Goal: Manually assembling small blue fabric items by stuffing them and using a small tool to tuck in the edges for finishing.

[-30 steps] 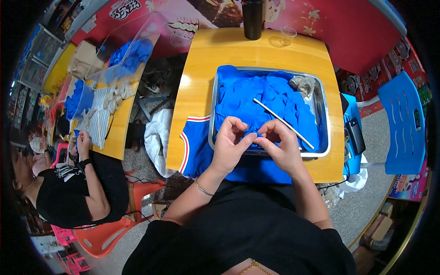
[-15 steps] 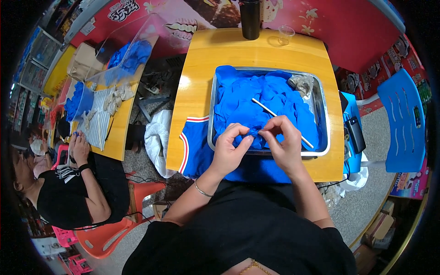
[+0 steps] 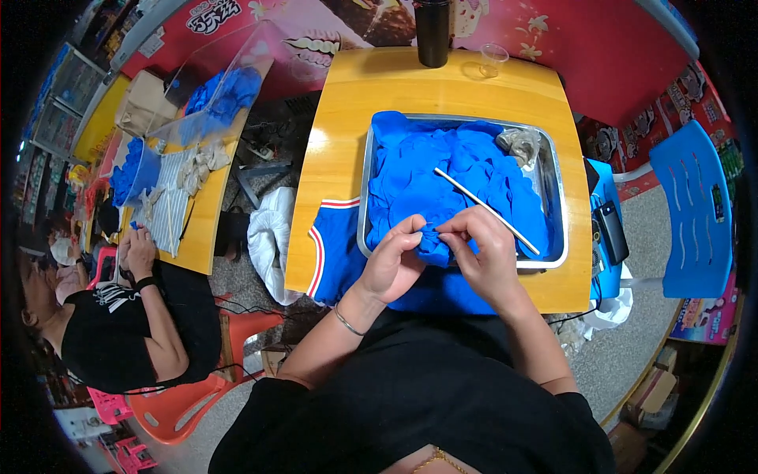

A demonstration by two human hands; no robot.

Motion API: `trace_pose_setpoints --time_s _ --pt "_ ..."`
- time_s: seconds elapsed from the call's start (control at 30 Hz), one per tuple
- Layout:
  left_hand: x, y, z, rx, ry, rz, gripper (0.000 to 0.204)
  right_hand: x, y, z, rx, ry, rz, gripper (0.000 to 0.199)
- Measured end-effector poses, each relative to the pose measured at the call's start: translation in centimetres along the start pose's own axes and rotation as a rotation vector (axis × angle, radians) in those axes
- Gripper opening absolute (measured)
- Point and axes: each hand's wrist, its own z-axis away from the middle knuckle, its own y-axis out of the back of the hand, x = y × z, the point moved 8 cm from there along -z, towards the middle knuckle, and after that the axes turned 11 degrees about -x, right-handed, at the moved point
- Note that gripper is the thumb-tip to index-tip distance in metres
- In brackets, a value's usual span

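Both hands are pinched on one small blue cloth piece: left hand at 9 o'clock of it, right hand at 3 o'clock. It is held over the near rim of a metal tray on a yellow table. Blue cloth is piled in the tray, and a thin white stick is laid across it.

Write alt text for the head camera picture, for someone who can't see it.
Seen from above, a person's left hand and right hand pinch a bunched blue piece over a metal tray of blue material on a yellow table. A thin white stick lies across the tray; another person sits at a neighbouring table to the left.
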Motion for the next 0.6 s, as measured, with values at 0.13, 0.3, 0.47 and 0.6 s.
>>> trace_pose_setpoints --time_s 0.13,0.3,0.47,0.6 --pt "0.9 -0.7 -0.1 0.029 -0.023 -0.282 0.007 2.2 -0.2 0.5 0.006 -0.205 -0.216 0.007" --pt "2.9 -2.4 0.0 0.01 -0.171 -1.078 0.013 2.7 -0.4 0.9 0.049 -0.215 -0.395 0.007" --pt "2.4 -2.2 -0.3 -0.051 -0.103 -0.86 0.008 2.6 0.3 0.8 0.117 -0.166 -0.247 0.005" --pt "0.8 -1.9 0.2 -0.125 0.004 -0.271 0.014 2.4 -0.1 0.3 0.034 -0.159 -0.258 0.006"
